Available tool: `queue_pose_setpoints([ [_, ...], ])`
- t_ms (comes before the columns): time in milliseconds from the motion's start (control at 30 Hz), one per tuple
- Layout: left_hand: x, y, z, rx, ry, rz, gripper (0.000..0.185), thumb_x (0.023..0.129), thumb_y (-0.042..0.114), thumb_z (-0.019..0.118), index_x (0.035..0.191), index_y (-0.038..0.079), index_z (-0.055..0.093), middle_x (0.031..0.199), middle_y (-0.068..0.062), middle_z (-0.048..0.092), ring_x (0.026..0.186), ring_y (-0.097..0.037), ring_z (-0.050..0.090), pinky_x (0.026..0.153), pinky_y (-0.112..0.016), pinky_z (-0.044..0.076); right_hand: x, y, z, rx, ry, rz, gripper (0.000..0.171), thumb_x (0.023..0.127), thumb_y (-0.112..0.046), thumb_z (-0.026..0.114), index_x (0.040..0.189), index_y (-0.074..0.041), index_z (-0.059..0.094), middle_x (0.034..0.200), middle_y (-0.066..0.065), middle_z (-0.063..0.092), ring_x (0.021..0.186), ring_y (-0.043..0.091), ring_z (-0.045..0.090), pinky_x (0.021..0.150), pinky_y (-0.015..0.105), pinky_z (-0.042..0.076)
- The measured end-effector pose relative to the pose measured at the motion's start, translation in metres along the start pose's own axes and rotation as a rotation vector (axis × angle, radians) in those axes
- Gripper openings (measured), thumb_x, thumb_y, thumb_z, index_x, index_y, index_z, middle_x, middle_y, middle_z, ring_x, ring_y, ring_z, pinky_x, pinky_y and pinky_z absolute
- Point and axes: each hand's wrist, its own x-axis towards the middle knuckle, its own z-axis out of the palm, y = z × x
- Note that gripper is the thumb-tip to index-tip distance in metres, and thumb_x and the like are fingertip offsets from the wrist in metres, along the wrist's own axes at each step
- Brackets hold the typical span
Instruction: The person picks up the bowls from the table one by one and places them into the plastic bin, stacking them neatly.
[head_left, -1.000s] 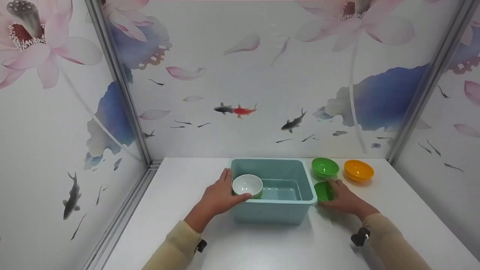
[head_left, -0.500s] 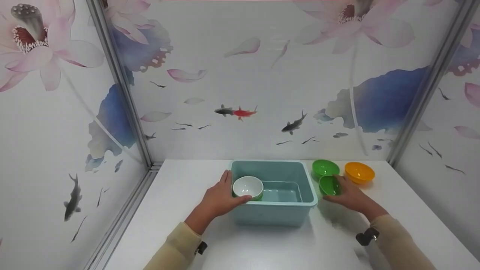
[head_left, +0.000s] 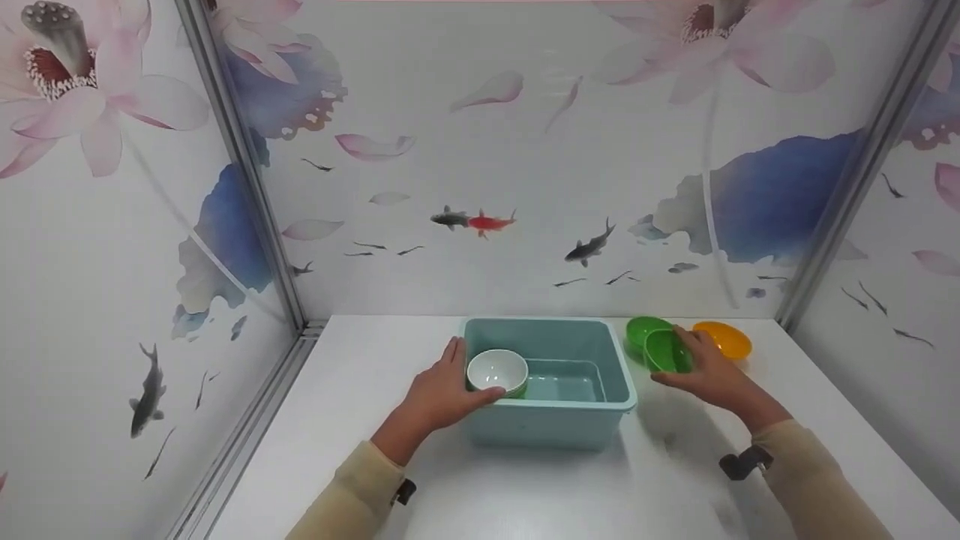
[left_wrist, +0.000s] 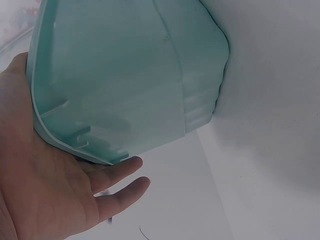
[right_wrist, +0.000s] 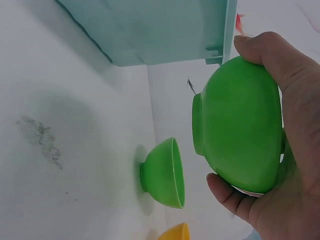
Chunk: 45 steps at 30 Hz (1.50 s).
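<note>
Pale teal plastic fills our view at the left: our left hand (head_left: 439, 394) lies flat against the left wall of the teal tub (head_left: 555, 431), the palm on the outside and the fingers (left_wrist: 117, 172) straight and relaxed along its rim, curled round nothing, while the thumb lies over the near edge. Just past those fingertips, inside the tub at its left end, sits a white bowl (head_left: 496, 370) nested in a green one whose rim peeps out beneath it. Right of that, the tub's floor lies bare and the tub stands on the white table (head_left: 525, 487). Beyond the tub's right wall, our right hand (head_left: 709, 375) grips a green bowl (head_left: 666, 352), lifted off the table and tipped on its side with its mouth toward the tub; in the wrist view the thumb (right_wrist: 270, 50) presses its top and the fingers curl under its rim. Just behind those fingers a second green bowl (right_wrist: 165, 173) stands upright on the table, and to their right an orange bowl (head_left: 724, 337) stands close by, partly hidden by the hand.
</note>
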Motion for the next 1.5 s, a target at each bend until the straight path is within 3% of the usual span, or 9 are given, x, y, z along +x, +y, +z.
queue_pose_setpoints([
  [400,0.003,0.002,-0.004,0.01,0.004,0.017,0.137,0.087,0.095,0.057,0.177,0.001,0.013,0.184,-0.019,0.015,0.159,-0.039,0.043,0.12,-0.061,0.044,0.002,-0.017,-0.016,-0.012,0.044,-0.044,0.111,0.097,-0.059,0.08,0.173,-0.001,0.024,0.162,0.033,0.029,0.139,0.055,0.046,0.112,0.076,0.044],
  [667,0.0,0.002,-0.001,0.0,0.004,0.003,0.136,0.087,0.095,0.059,0.177,0.003,0.014,0.183,-0.019,0.017,0.158,-0.041,0.043,0.121,-0.063,0.043,0.002,-0.033,-0.021,-0.02,0.058,-0.026,0.112,0.097,-0.058,0.081,0.171,0.005,0.024,0.157,0.038,0.034,0.132,0.054,0.05,0.111,0.073,0.048],
  [967,0.0,-0.001,0.002,-0.011,0.004,-0.007,0.137,0.086,0.095,0.059,0.177,0.004,0.013,0.184,-0.017,0.017,0.159,-0.041,0.042,0.121,-0.063,0.043,0.007,-0.062,-0.03,0.03,0.002,-0.016,0.114,0.097,-0.056,0.08,0.171,0.007,0.022,0.152,0.038,0.038,0.129,0.053,0.053,0.109,0.071,0.05],
  [1300,-0.001,0.001,-0.001,-0.005,-0.003,0.005,0.136,0.087,0.095,0.058,0.177,0.003,0.013,0.184,-0.018,0.017,0.159,-0.041,0.043,0.12,-0.063,0.044,0.023,-0.096,-0.022,0.008,-0.036,-0.06,0.116,0.093,-0.058,0.084,0.171,0.004,0.025,0.155,0.039,0.038,0.134,0.054,0.051,0.114,0.072,0.045],
  [1500,-0.002,0.001,-0.001,-0.008,-0.006,0.008,0.135,0.088,0.094,0.058,0.177,0.003,0.013,0.184,-0.018,0.016,0.159,-0.041,0.042,0.121,-0.062,0.043,0.032,-0.112,-0.007,-0.002,-0.065,-0.085,0.117,0.09,-0.06,0.086,0.171,0.002,0.029,0.154,0.033,0.042,0.13,0.048,0.055,0.111,0.066,0.051],
])
